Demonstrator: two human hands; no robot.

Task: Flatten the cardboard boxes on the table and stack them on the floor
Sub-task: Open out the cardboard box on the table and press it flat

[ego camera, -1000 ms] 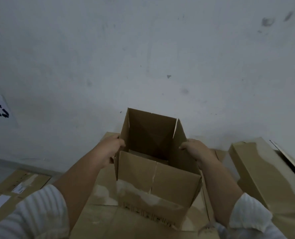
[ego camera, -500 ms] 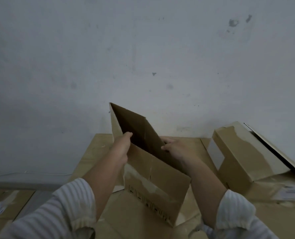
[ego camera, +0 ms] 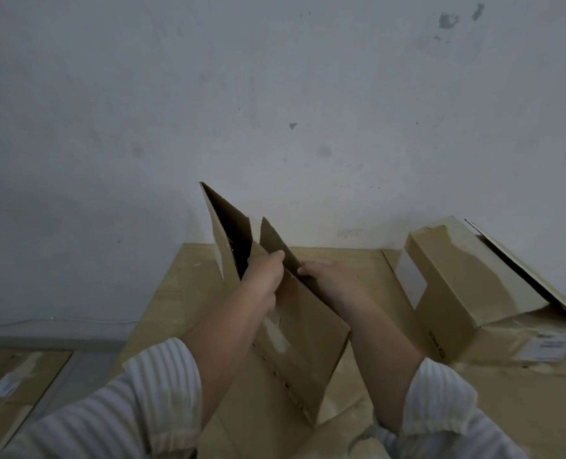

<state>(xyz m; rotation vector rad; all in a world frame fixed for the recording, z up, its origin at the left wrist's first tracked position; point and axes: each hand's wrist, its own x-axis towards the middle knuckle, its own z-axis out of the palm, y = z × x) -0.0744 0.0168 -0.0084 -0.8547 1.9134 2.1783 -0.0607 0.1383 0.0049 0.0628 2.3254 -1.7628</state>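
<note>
box (ego camera: 294,329) inside: dark, nearly shut, cannot see in
left hand (ego camera: 261,276) fingers: hidden behind the box wall
right hand (ego camera: 328,276) fingertips: hidden behind a flap
second box (ego camera: 467,293) label: too blurry to read
floor boxes (ego camera: 6,385): cut off by the left edge
sleeves (ego camera: 135,405): cut off at the bottom

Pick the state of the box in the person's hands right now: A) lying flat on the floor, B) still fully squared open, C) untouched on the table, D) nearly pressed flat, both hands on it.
D: the left hand and right hand squeeze the held box into a thin wedge above the table.
</note>
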